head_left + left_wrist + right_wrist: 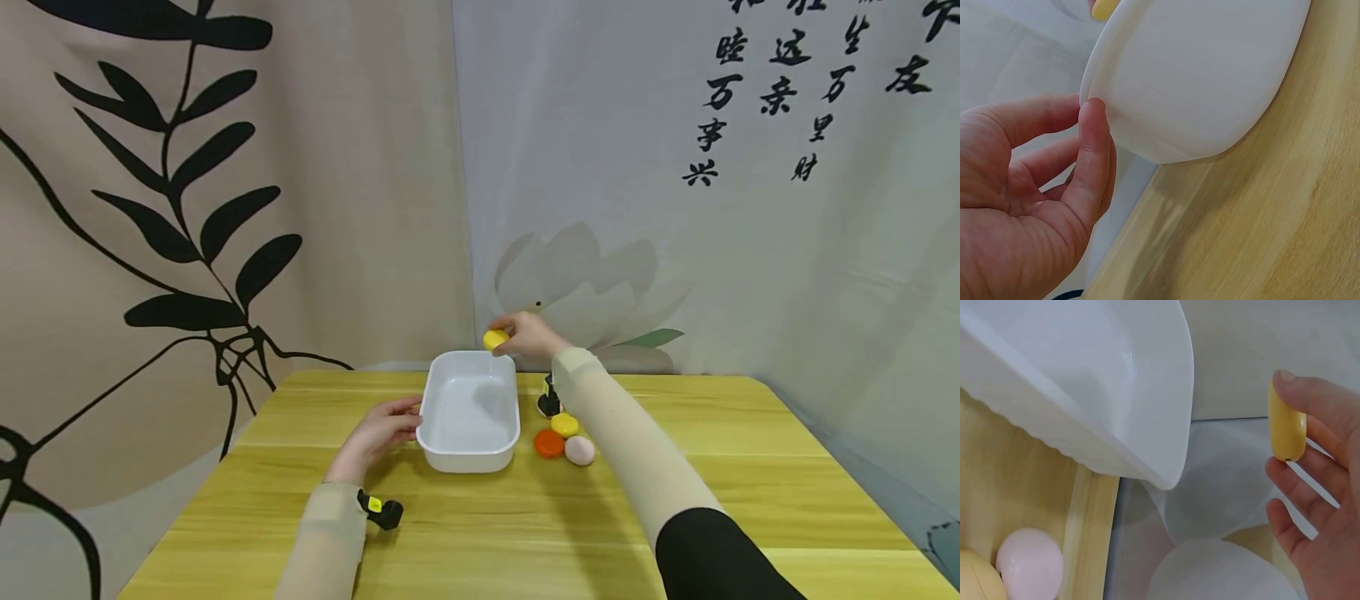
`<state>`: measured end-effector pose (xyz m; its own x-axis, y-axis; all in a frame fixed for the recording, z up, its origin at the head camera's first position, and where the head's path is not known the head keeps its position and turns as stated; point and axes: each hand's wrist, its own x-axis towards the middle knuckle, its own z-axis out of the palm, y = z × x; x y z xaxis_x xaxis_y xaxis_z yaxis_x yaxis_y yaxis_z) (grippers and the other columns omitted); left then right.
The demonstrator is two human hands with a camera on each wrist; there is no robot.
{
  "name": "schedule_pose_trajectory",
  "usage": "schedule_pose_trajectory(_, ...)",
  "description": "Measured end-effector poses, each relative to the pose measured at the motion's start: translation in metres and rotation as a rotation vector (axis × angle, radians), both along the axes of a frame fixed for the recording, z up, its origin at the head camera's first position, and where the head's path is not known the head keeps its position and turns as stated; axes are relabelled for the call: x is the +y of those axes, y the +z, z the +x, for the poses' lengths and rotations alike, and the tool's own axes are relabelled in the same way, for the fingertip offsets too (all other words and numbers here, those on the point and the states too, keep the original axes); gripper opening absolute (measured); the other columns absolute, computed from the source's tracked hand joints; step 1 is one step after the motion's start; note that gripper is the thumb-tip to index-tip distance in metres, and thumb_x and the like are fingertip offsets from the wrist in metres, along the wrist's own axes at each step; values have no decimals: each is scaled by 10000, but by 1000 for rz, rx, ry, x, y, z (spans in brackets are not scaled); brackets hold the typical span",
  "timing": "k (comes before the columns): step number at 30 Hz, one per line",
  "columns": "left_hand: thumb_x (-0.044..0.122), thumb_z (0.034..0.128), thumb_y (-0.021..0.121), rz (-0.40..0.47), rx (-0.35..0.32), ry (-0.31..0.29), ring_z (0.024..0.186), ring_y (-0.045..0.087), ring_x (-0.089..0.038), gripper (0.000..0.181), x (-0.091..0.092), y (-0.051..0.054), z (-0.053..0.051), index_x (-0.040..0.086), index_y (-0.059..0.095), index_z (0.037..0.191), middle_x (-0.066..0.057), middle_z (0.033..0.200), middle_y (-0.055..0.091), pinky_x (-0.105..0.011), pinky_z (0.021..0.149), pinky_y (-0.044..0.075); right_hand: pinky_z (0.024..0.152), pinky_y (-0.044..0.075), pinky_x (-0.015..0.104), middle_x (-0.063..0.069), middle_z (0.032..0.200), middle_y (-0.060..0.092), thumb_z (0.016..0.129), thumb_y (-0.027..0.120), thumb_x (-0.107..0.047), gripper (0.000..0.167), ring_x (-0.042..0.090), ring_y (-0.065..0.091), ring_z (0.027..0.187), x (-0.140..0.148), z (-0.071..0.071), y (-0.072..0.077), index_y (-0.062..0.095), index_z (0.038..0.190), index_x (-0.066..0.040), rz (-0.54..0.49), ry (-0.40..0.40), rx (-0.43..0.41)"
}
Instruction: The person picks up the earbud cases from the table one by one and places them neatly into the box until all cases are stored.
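Yellow disc [494, 339], partly hidden by the right hand [529, 335] pinching it; left hand [378, 435] grips white tub [468, 461].

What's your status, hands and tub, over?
Left hand gripping white tub. Right hand pinching yellow disc near tub's far end. Nothing visible between disc and tub.

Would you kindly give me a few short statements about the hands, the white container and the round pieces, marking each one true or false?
1. The left hand grips the white container at its edge. True.
2. The right hand holds a green piece. False: it pinches a yellow piece.
3. The orange piece lies inside the container. False: it lies on the table, to the container's right.
4. A pink piece lies beside the orange one. True.
5. The right hand rests flat on the table. False: it is raised.
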<state>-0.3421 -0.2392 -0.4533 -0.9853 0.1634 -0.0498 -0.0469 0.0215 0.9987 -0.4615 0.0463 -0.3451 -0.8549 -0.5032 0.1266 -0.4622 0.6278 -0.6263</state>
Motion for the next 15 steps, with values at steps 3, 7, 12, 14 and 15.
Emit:
schedule_pose_trajectory(3,-29,925,589,0,1,0,735,601,-126,514,0,1,0,-107,414,1403,-119,995,573,-222,691,543,838,517,310,66,1239,618,809,791,-166,514,226,578,1003,-3,1,-2,624,1286,-76,-6,-21,-16)
schedule_pose_trajectory(7,-34,932,576,5,3,-2,730,601,-127,514,0,1,0,-113,399,1409,-173,1046,568,-222,686,544,856,508,333,49,1243,617,805,794,-198,505,229,563,1027,-6,-5,-10,634,1273,-95,-9,-33,-22)
schedule_pose_trajectory(12,-27,926,589,3,3,4,742,610,-141,522,0,1,0,-116,401,1405,-179,1050,577,-233,691,548,877,506,338,66,1234,621,801,797,-181,496,229,574,1040,-11,-3,-17,637,1258,-73,-25,-31,1)
schedule_pose_trajectory(14,-26,921,595,2,1,3,749,613,-146,524,0,0,-1,-115,408,1402,-166,1038,585,-239,698,550,892,505,338,81,1240,617,804,795,-158,491,232,579,1057,-13,1,-17,634,1256,-57,-34,-33,14)
schedule_pose_trajectory(15,-27,916,599,5,1,4,746,614,-144,523,-1,0,-1,-114,415,1398,-146,1021,590,-242,700,550,901,502,339,85,1245,614,806,794,-152,491,233,579,1068,-15,2,-17,632,1258,-53,-38,-36,15)
